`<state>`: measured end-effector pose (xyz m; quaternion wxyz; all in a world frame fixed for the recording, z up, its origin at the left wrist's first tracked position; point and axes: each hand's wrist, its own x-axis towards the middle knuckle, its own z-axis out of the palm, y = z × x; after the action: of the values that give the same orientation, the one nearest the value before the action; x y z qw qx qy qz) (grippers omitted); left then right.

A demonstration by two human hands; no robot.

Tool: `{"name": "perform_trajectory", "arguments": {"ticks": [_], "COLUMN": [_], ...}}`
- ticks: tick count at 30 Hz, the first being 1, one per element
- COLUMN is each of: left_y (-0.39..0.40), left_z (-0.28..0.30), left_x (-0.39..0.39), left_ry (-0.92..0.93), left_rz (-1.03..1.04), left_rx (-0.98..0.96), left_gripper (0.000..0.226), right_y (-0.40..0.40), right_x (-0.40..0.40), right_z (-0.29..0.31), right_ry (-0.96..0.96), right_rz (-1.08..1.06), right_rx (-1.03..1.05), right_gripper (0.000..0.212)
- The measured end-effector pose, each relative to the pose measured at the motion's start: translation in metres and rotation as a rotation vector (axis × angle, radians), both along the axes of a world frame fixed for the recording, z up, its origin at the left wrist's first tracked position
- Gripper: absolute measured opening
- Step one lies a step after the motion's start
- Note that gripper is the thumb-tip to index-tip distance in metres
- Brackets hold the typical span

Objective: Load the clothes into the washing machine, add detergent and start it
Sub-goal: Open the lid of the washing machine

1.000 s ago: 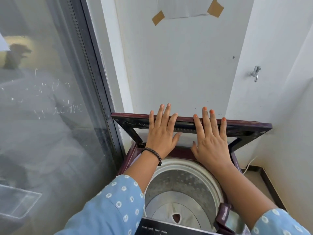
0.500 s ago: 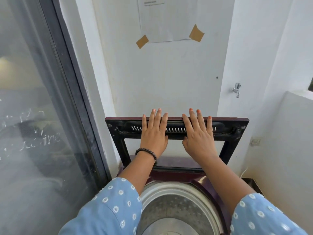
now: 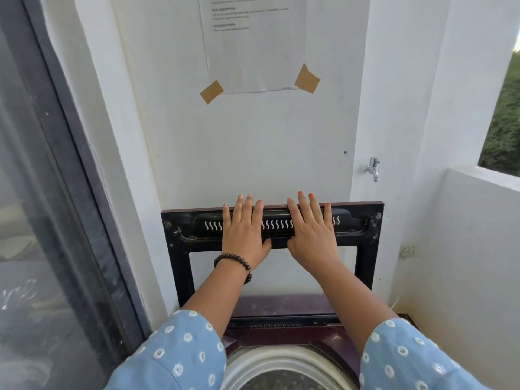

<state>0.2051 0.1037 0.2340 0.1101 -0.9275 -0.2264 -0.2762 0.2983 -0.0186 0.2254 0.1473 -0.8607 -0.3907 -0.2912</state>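
Maroon top-loader lid is flipped fully up, standing upright against the white wall, and both hands are flat on its inner side. Left hand and right hand sit side by side on the dark upper bar, fingers straight and spread a bit, tips reaching the lid's top edge, so they're pressing rather than gripping anything. Below the wrists is the washing machine, with the pale drum rim open at the bottom of the view. Can't see any clothes in the bit of drum that shows. Above the fingertips there's a taped-up paper sheet, and off to the right of the right hand a small wall tap. Glass door runs along left of the left hand.
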Motion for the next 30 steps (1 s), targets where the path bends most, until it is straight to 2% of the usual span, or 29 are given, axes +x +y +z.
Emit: {"name": "perform_trajectory", "arguments": {"ticks": [6,10,15,19,24,30], "left_y": [0.025,0.043,0.057,0.067,0.073,0.071], "left_z": [-0.006,-0.01,-0.014,-0.02,-0.026,-0.029], "left_x": [0.025,0.042,0.055,0.067,0.074,0.076], "left_ry": [-0.05,-0.086,-0.177,-0.148,-0.242,-0.219], "left_rz": [-0.034,-0.077,-0.097,-0.095,-0.127,-0.121], "left_rx": [0.001,-0.008,0.082,0.062,0.082,0.093], "left_gripper": [0.09,0.088,0.088,0.094,0.088,0.089], "right_y": [0.018,0.034,0.045,0.054,0.059,0.057], "right_x": [0.023,0.042,0.059,0.071,0.081,0.083], "right_z": [-0.005,-0.01,-0.016,-0.024,-0.032,-0.037], "right_ry": [0.007,0.007,-0.02,-0.009,-0.034,-0.027], "right_rz": [0.021,0.017,-0.008,-0.008,-0.005,0.005], "right_rx": [0.037,0.039,0.062,0.115,0.16,0.159], "right_gripper": [0.076,0.081,0.082,0.079,0.078,0.078]}}
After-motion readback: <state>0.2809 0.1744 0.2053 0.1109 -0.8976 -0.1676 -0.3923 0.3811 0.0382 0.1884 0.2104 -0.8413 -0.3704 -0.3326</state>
